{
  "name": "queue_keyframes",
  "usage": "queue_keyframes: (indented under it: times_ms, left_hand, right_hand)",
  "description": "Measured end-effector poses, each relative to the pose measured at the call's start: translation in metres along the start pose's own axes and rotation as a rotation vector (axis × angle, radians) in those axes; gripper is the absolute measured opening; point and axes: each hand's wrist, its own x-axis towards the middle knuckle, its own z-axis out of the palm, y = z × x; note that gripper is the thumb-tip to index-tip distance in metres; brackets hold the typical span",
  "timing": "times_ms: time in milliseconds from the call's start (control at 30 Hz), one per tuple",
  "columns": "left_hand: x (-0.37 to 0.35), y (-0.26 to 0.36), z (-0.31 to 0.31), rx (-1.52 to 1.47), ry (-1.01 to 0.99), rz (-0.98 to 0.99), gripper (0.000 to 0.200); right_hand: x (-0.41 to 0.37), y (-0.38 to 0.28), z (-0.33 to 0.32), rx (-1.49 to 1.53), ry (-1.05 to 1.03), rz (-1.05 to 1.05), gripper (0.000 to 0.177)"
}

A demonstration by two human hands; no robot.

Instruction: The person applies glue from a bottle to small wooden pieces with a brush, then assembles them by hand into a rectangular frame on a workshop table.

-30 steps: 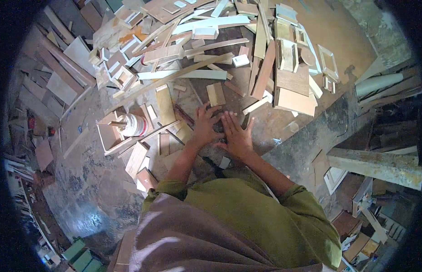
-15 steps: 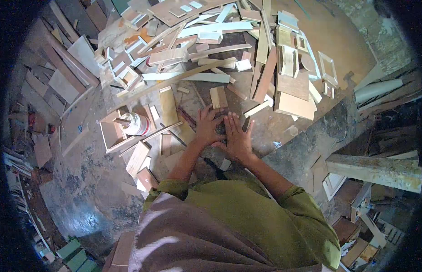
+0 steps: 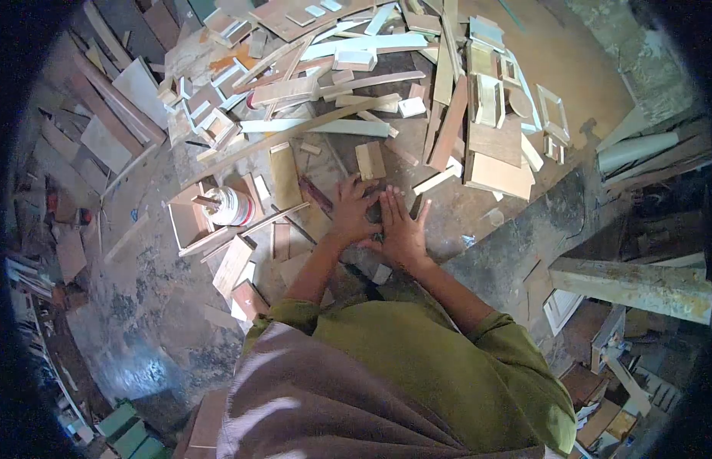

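Observation:
My left hand rests palm down over the worktable, fingers spread and nothing in its grip. Beside it, my right hand lies flat with its fingers stretched out and the thumb apart. Between the two hands a small dark gap shows, with the thumbs pointing toward each other. Just beyond the left fingertips is a small wooden block. A dark reddish strip lies left of the left hand. Past the right fingertips sits a pale wood strip.
A white tub stands by an open wooden box on the left. Scrap strips and small frames cover the far side, including a long pale board. A flat wood panel lies to the right. A thick beam juts in from the right.
Both hands keep almost the same place and pose. The view has shifted very slightly; nothing has been picked up or let go.

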Motion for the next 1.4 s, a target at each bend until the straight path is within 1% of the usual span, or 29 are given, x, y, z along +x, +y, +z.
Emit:
queue_keyframes:
  times_ms: [33,133,233,333,367,467,567,667,733,833,900,933,1000,1033,1133,1167,1233,1267,1367,1400]
  left_hand:
    - [0.001,0.001,-0.001,-0.006,0.016,0.011,0.069]
    - [-0.002,0.001,-0.003,-0.095,0.127,0.094,0.068]
    - [-0.009,0.008,0.005,-0.141,0.216,0.052,0.067]
    - [-0.013,0.016,0.003,-0.127,0.213,-0.024,0.066]
    - [-0.014,0.016,0.004,-0.115,0.217,-0.024,0.067]
    - [-0.019,0.017,0.006,-0.083,0.217,-0.049,0.068]
    - [-0.021,0.019,0.008,-0.059,0.203,-0.098,0.071]
    - [-0.023,0.016,0.013,-0.050,0.182,-0.114,0.075]
    - [-0.025,0.018,0.013,-0.045,0.161,-0.144,0.079]
    - [-0.028,0.013,0.020,-0.023,0.208,-0.077,0.085]
    - [-0.027,0.011,0.020,-0.046,0.164,-0.091,0.091]
    - [-0.028,0.012,0.019,-0.063,0.135,-0.097,0.093]
    - [-0.034,0.013,0.015,-0.080,0.143,-0.056,0.097]
    - [-0.035,0.014,0.012,-0.086,0.150,-0.033,0.098]
    - [-0.036,0.016,0.005,-0.057,0.073,-0.075,0.103]
    - [-0.036,0.013,0.008,-0.047,0.080,-0.069,0.106]
    - [-0.036,0.010,0.013,-0.020,0.100,-0.059,0.111]
    - [-0.037,0.010,0.017,-0.039,0.118,-0.085,0.112]
    - [-0.042,0.021,0.023,-0.117,0.165,-0.162,0.116]
    - [-0.047,0.024,0.025,-0.152,0.172,-0.188,0.116]
  right_hand:
    - [0.001,0.001,-0.004,0.010,-0.005,-0.001,0.105]
    - [0.002,0.013,-0.028,0.164,0.097,0.073,0.092]
    - [0.003,0.048,-0.040,0.555,0.454,0.173,0.071]
    - [0.002,0.076,-0.041,0.723,0.426,0.172,0.052]
    - [0.000,0.077,-0.041,0.716,0.444,0.125,0.042]
    - [-0.007,0.085,-0.021,0.904,0.266,0.087,0.042]
    - [-0.009,0.083,-0.003,0.842,0.220,0.100,0.042]
    - [-0.010,0.080,0.010,0.868,0.268,0.014,0.042]
    - [-0.010,0.081,0.016,0.855,0.251,0.030,0.041]
    - [-0.008,0.082,0.017,0.857,0.228,0.044,0.040]
    - [-0.010,0.083,0.011,0.854,0.206,0.079,0.038]
    - [-0.011,0.084,0.012,0.860,0.214,0.082,0.038]
    - [-0.011,0.088,0.013,0.870,0.231,0.093,0.037]
    - [-0.011,0.089,0.010,0.837,0.277,0.058,0.035]
    - [-0.014,0.085,0.002,0.840,0.280,0.144,0.036]
    - [-0.013,0.086,0.004,0.828,0.346,0.082,0.034]
    - [-0.013,0.086,0.005,0.776,0.327,0.109,0.033]
    - [-0.013,0.083,0.005,0.750,0.317,0.121,0.033]
    - [-0.014,0.072,-0.016,0.861,0.317,0.127,0.032]
    - [-0.012,0.073,-0.011,0.891,0.338,0.108,0.032]
